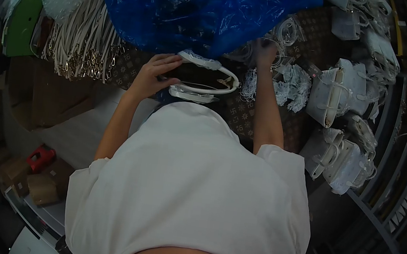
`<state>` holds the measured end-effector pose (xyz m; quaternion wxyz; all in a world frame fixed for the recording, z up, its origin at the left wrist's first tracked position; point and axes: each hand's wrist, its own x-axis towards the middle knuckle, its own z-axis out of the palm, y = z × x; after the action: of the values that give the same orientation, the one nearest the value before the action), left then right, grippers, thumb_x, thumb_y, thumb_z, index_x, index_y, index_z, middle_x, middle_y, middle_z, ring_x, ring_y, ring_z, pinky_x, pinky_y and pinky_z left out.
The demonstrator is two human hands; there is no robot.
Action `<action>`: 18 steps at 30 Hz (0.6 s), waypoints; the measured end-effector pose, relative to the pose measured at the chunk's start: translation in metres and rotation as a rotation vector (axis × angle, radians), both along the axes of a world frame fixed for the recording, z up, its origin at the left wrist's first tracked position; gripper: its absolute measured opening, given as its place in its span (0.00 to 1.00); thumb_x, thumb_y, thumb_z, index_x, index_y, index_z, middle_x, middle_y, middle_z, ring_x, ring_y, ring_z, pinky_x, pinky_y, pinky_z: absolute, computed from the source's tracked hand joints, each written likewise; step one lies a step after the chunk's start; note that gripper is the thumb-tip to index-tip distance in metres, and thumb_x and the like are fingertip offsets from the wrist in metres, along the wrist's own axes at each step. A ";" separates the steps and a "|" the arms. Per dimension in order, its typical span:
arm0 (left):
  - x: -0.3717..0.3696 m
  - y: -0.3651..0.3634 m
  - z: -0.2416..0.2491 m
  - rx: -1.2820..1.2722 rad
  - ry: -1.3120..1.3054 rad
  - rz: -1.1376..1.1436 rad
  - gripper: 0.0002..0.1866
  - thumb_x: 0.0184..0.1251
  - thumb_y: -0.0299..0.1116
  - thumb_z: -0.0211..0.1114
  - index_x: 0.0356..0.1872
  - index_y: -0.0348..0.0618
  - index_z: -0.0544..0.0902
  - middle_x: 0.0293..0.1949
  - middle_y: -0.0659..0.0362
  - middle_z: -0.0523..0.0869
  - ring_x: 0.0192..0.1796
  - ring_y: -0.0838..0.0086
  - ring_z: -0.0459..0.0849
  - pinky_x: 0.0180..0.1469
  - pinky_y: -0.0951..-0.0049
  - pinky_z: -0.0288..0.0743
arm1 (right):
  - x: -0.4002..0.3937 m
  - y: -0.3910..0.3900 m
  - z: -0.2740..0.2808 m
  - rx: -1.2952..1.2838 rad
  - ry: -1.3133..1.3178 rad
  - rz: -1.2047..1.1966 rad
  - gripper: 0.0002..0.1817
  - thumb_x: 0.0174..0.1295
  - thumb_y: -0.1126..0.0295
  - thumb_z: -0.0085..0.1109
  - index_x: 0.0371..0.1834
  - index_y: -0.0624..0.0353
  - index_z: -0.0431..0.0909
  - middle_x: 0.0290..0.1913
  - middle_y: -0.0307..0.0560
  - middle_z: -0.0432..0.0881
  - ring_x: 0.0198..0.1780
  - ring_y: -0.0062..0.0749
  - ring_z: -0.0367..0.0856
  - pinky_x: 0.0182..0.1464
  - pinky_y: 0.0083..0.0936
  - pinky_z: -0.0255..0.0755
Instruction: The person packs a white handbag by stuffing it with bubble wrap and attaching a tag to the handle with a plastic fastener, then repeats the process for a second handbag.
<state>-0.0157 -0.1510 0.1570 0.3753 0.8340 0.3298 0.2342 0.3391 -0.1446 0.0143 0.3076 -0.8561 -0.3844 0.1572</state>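
Note:
A white handbag [203, 90] stands in front of my body, its mouth facing up and its inside dark. Clear plastic wrapping covers parts of it. My left hand [156, 74] grips the bag's left end, fingers at the far rim and thumb at the near rim. Beyond the bag to the right, my right hand [265, 52] reaches among clear coiled cords [289, 33]. Its fingers are dark and smeared, so whether they hold anything is hidden. White tags with strings [291, 84] lie just to the right of that forearm.
A large blue plastic bag [203, 14] fills the back of the patterned table [246, 114]. Many white straps with gold clasps [83, 44] hang at the left. Several white wrapped handbags [339, 91] stand along the right. Cardboard boxes [43, 188] sit at lower left.

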 end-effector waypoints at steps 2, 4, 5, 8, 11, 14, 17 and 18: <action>-0.003 0.000 -0.004 -0.077 -0.007 -0.056 0.26 0.46 0.30 0.71 0.52 0.50 0.78 0.56 0.61 0.76 0.61 0.64 0.68 0.57 0.66 0.71 | 0.008 0.010 -0.003 0.106 0.201 -0.083 0.22 0.55 0.56 0.58 0.40 0.67 0.77 0.34 0.58 0.80 0.35 0.49 0.78 0.40 0.39 0.70; -0.005 0.000 -0.006 -0.079 0.000 -0.088 0.28 0.47 0.30 0.71 0.54 0.51 0.77 0.58 0.62 0.74 0.64 0.62 0.65 0.59 0.64 0.69 | 0.010 0.010 -0.005 0.207 0.410 -0.165 0.21 0.55 0.57 0.58 0.39 0.68 0.77 0.32 0.56 0.80 0.32 0.45 0.78 0.38 0.37 0.69; -0.005 0.002 -0.007 -0.079 0.002 -0.119 0.29 0.47 0.30 0.71 0.56 0.52 0.75 0.60 0.63 0.72 0.66 0.61 0.62 0.61 0.62 0.66 | 0.007 0.010 0.014 0.141 0.508 -0.101 0.21 0.55 0.58 0.59 0.39 0.67 0.77 0.31 0.54 0.80 0.30 0.39 0.76 0.36 0.34 0.68; -0.004 0.003 -0.008 -0.026 0.039 -0.163 0.33 0.48 0.29 0.70 0.59 0.55 0.71 0.64 0.66 0.67 0.70 0.58 0.54 0.66 0.58 0.58 | -0.012 -0.002 0.079 0.121 0.523 -0.076 0.19 0.55 0.60 0.60 0.38 0.67 0.77 0.28 0.49 0.79 0.27 0.30 0.73 0.33 0.31 0.66; -0.004 0.004 -0.007 -0.107 0.014 -0.175 0.36 0.47 0.28 0.70 0.62 0.56 0.68 0.66 0.67 0.62 0.71 0.57 0.47 0.69 0.54 0.51 | 0.002 -0.016 0.077 0.412 0.345 -0.020 0.17 0.56 0.61 0.60 0.35 0.68 0.77 0.27 0.46 0.79 0.27 0.26 0.72 0.32 0.28 0.65; -0.003 0.004 -0.010 -0.115 -0.002 -0.183 0.38 0.47 0.28 0.70 0.63 0.58 0.66 0.67 0.68 0.60 0.71 0.58 0.46 0.69 0.54 0.51 | 0.000 -0.057 0.150 0.469 0.214 -0.043 0.15 0.60 0.61 0.57 0.37 0.65 0.76 0.28 0.44 0.80 0.30 0.22 0.75 0.33 0.21 0.67; -0.002 0.005 -0.008 -0.149 0.025 -0.167 0.39 0.47 0.28 0.69 0.64 0.57 0.65 0.68 0.68 0.58 0.71 0.58 0.46 0.69 0.54 0.51 | -0.008 -0.098 0.206 0.541 0.341 -0.014 0.13 0.63 0.62 0.53 0.40 0.62 0.75 0.30 0.42 0.81 0.31 0.20 0.77 0.34 0.16 0.68; -0.002 0.004 -0.007 -0.151 0.019 -0.153 0.39 0.47 0.28 0.69 0.64 0.57 0.65 0.68 0.68 0.58 0.71 0.58 0.46 0.69 0.54 0.51 | -0.018 -0.107 0.219 0.536 0.340 0.001 0.13 0.63 0.62 0.53 0.40 0.62 0.75 0.30 0.42 0.81 0.31 0.20 0.77 0.34 0.16 0.68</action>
<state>-0.0173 -0.1471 0.1501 0.4509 0.8282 0.2854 0.1715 0.3215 -0.2511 0.2336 0.5820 -0.7059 -0.3554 0.1914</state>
